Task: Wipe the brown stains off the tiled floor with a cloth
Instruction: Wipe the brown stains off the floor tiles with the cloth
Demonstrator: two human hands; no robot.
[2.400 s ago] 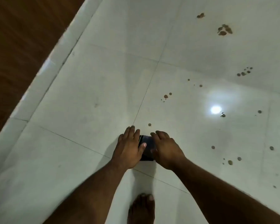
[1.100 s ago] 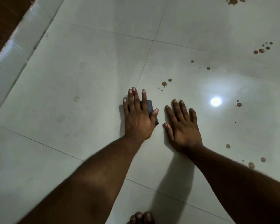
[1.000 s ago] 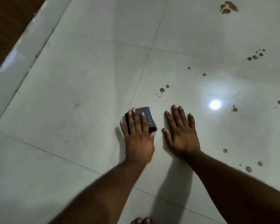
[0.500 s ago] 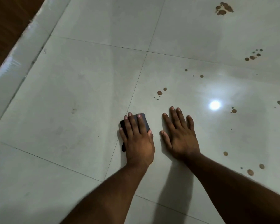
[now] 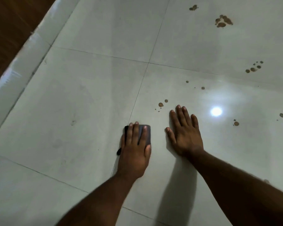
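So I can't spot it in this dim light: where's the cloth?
In the head view the cloth lies flat on the floor, low centre, under the left hand, left of the right hand, just below two brown spots.

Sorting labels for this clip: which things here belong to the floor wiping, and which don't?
Job: dark cloth under left hand; brown stains; tiled floor.
Not job: right hand flat on floor; light reflection; wooden surface.

A home interior: glossy pale tiled floor (image 5: 91,98) beside a brown wooden surface (image 5: 11,25).
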